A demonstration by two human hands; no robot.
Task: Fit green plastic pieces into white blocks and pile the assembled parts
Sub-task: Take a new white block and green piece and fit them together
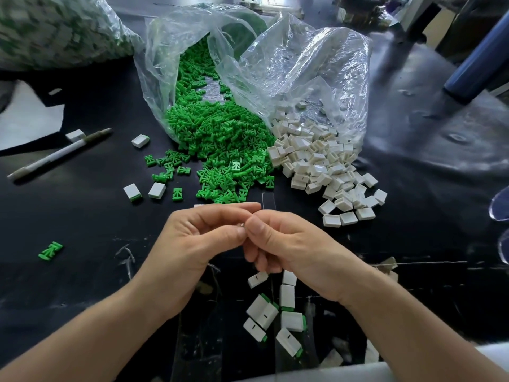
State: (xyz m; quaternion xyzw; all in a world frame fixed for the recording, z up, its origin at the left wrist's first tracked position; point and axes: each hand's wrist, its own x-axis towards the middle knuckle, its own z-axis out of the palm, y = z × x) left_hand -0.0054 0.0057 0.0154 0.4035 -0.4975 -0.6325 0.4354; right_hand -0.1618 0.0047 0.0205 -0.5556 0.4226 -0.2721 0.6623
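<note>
Head view shows left hand [192, 244] and right hand [289, 249], fingers curled, pinching one small piece [241, 224], mostly hidden, nearer than the green pieces [220, 139] and, to their right, white blocks [316, 161]; better press straight, not tilted.

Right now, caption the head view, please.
Left hand and right hand pinch a small part; green pieces and white blocks beyond, assembled parts nearer.

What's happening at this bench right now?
A person works bare-handed over the black table. The left hand and right hand meet mid-table, fingertips pinching a small part that is mostly hidden. Behind them, clear plastic bags spill a heap of green plastic pieces and a heap of white rectangular blocks. A small pile of assembled white blocks with green ends lies near the person, under the right wrist.
</note>
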